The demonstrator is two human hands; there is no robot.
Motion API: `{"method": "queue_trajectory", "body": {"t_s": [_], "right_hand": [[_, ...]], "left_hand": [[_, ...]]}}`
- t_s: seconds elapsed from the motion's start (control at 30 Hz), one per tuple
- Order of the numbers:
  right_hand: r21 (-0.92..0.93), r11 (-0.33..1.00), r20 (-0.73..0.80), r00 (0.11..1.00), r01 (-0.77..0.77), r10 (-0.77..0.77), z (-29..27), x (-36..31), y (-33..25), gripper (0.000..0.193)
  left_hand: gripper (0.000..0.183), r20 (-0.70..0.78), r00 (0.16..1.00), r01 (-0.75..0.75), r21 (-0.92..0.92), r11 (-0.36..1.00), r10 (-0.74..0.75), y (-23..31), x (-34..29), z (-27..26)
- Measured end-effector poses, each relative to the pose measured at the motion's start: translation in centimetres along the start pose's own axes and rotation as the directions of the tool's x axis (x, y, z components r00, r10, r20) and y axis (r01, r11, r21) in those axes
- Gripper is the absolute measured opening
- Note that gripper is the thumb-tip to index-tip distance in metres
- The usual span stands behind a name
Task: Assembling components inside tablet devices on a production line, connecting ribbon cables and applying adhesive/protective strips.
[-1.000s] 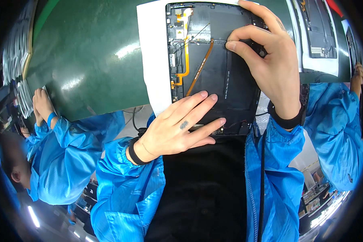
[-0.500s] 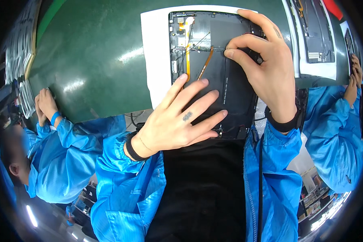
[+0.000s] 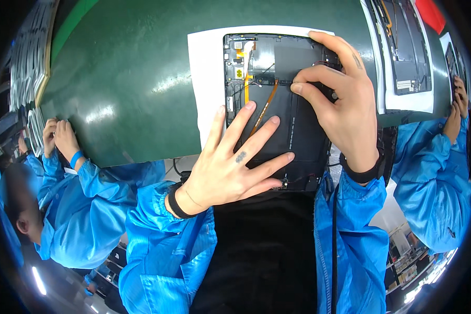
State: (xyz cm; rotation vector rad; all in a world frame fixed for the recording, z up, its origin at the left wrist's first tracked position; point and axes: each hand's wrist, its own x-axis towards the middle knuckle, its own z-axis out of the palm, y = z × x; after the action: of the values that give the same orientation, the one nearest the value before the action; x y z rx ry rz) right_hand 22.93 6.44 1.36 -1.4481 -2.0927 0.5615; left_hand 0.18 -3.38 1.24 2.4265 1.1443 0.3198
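An open tablet housing (image 3: 311, 115), black inside, lies on a white sheet (image 3: 196, 68) in front of me. An orange-brown flex cable (image 3: 267, 104) slants across its middle. A yellow flex strip (image 3: 247, 90) runs along its left side, near a small yellow-green square (image 3: 239, 72). My left hand (image 3: 235, 162) rests palm down over the lower left part, fingers spread. Over the upper right part, my right hand (image 3: 345, 94) pinches thumb and index finger together right of the flex cable's top end; anything between them is too small to see. Another right finger reaches the housing's far edge.
Another opened tablet housing (image 3: 411, 68) lies on white sheets at the right, beside a red item (image 3: 430, 15). Stacked thin grey-white pieces (image 3: 29, 57) stand at the left edge of the green table (image 3: 136, 78). Co-workers' hands (image 3: 65, 138) (image 3: 458, 99) are at both sides.
The housing, sheet and table sit lower in the picture. My left hand's fingers have spread wider and lie further up the housing. The right hand's pinch looks the same.
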Motion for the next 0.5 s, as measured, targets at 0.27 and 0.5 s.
{"method": "queue_trajectory", "body": {"t_s": [0.27, 0.5], "right_hand": [[-0.005, 1.000, 0.014, 1.000, 0.001, -0.001, -0.03, 0.17, 0.32, 0.009], [0.008, 1.000, 0.015, 1.000, -0.011, 0.011, -0.04, 0.11, 0.23, 0.010]], "left_hand": [[0.051, 0.005, 0.999, 0.041, 0.049, 0.998, -0.041, 0.26, 0.59, -0.34], [0.049, -0.029, 0.999, 0.039, 0.109, 0.993, -0.037, 0.18, 0.93, -0.29]]}}
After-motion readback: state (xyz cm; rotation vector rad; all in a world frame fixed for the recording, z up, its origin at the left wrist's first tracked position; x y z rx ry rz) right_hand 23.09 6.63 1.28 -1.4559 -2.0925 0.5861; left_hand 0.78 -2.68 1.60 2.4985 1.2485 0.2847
